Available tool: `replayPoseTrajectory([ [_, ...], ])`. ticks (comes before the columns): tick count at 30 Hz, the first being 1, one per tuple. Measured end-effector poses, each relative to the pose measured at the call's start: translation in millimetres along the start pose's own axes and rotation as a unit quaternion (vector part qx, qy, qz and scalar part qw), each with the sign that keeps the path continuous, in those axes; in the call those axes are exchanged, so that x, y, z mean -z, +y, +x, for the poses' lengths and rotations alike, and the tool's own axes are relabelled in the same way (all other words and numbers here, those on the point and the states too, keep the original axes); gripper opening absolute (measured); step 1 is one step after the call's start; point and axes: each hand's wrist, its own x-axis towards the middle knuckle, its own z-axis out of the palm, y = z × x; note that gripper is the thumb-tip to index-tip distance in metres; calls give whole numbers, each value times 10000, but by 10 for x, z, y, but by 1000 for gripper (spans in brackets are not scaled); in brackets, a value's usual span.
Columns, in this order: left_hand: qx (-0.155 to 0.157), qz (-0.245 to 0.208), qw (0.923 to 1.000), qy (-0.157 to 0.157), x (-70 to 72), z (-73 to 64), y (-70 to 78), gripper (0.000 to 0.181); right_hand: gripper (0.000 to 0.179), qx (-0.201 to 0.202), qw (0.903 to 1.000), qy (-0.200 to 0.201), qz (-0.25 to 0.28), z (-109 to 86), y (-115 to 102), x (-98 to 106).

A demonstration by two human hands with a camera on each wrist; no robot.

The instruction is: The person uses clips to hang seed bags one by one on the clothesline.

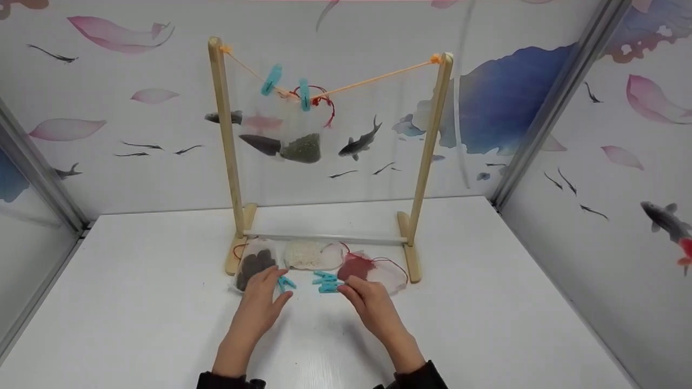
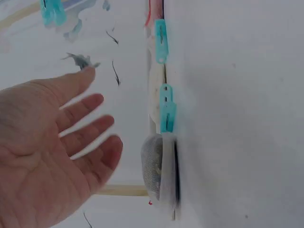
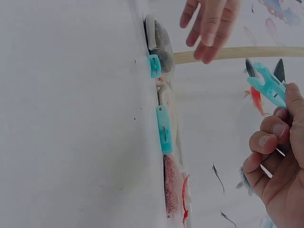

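Observation:
My right hand [image 1: 373, 302] pinches a light-blue clothespin [image 3: 270, 85] by its handle end between thumb and fingers. With fingers spread and holding nothing, my left hand [image 2: 61, 137] hovers by a mesh bag of dark lumps [image 2: 154, 166]. Close to its fingers in the head view lies a clothespin [image 1: 286, 283]. Another clothespin [image 3: 164, 129] lies on the table near a mesh bag of red contents [image 1: 356, 266], just beyond my right hand. Between these two bags is a mesh bag with pale contents [image 1: 304, 255].
Behind the bags stands a wooden frame [image 1: 232, 162] with a sagging orange string [image 1: 378, 79]. Two clothespins [image 1: 272, 80] sit on the string, where a bag with greenish contents [image 1: 303, 148] and a bag with dark contents [image 1: 261, 143] hang. Printed walls enclose the white table [image 1: 486, 302].

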Motion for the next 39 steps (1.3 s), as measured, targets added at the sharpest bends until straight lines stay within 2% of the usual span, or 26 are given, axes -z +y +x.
replayPoseTrajectory([
  [4, 513, 672, 9964, -38, -7, 14, -180, 58, 26, -14, 9999, 108, -31, -1, 16, -9],
  [7, 672, 912, 9936, 0, -4, 14, -250, 60, 25, -19, 9999, 127, -37, -4, 34, -18],
  [14, 938, 869, 9903, 538, 41, -1, -282, 46, 26, -147, 9998, -49, -104, -7, 49, -9],
  [18, 1062, 920, 9887, 528, 68, -3, -314, 69, 27, -154, 9998, -105, -45, -5, 50, 11],
  [21, 1112, 801, 9894, 478, 80, -3, -341, 84, 25, 45, 10000, -8, -36, -5, 58, 21],
  [24, 1171, 537, 9899, 594, 89, 3, -362, 85, 24, 166, 9998, 109, -54, -5, 65, 28],
  [26, 1245, 367, 9887, 747, 102, 14, -361, 83, 24, 97, 9998, 147, -82, -6, 71, 33],
  [33, 1412, -42, 9832, 1158, 191, 61, -296, 66, 26, -209, 9997, 74, -60, -10, 71, 52],
  [37, 1353, -244, 9810, 1371, 238, 84, -250, 52, 27, -289, 9996, -3, -42, -6, 74, 58],
  [39, 1227, -320, 9796, 1558, 238, 85, -241, 42, 28, -366, 9993, -37, -34, -9, 75, 57],
])
